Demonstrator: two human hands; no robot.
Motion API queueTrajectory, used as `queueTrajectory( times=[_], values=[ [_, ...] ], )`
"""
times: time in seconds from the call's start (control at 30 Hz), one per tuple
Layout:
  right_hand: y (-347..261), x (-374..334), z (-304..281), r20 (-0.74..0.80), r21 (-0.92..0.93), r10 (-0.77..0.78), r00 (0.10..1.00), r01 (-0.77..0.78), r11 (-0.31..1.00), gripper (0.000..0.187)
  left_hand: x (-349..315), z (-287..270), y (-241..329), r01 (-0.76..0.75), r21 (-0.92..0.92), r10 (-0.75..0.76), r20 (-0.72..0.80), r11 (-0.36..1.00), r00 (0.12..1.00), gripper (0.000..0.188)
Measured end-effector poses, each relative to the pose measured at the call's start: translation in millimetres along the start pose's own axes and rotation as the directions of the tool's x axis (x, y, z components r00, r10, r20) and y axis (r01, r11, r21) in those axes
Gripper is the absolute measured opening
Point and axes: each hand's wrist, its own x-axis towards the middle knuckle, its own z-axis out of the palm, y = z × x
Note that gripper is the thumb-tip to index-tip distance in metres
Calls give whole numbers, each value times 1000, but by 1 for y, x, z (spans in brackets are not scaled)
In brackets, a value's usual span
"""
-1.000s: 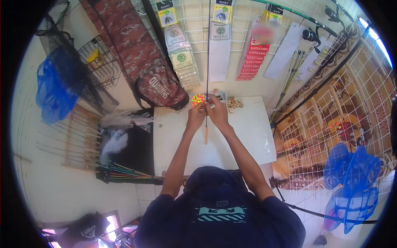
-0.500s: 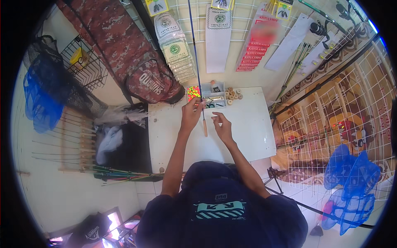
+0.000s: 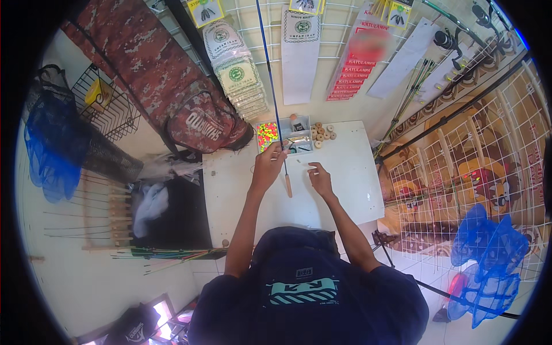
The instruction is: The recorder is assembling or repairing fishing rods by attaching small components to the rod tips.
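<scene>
Slim dark rod (image 3: 267, 60) gripped in the left hand (image 3: 268, 165), over the white surface (image 3: 351, 190).
Its tan handle (image 3: 289, 187) points back toward the person, while the far length crosses the compartment tray (image 3: 311, 129) as seen from above. The right hand (image 3: 320, 179) is near the rod but apart from it, fingers bent (whether they pinch something small, I cannot tell). Bright pink and yellow pieces (image 3: 268, 134) fill the tray's left section; tan rings (image 3: 319, 144) lie just beside its right end.
</scene>
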Motion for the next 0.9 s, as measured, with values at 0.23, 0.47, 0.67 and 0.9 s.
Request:
queueTrajectory(
  times=[0.23, 0.47, 0.67, 0.9],
  values=[
    [39, 30, -3, 29, -132, -51, 998, 54, 990, 38, -4, -6, 9, 89, -83, -83, 74, 993, 994, 29],
    [52, 67, -14, 173, -318, 80, 982, -21, 948, 53, -7, -8, 20, 155, -78, -145, 127, 985, 981, 31],
    [57, 96, -13, 133, -337, 32, 991, 14, 941, 57, -5, -9, 22, 187, -73, -175, 150, 980, 973, 37],
    [62, 122, -17, 43, -339, -31, 999, 44, 940, 53, -13, -13, 15, 190, -160, -164, 161, 969, 973, 51]
  ],
)
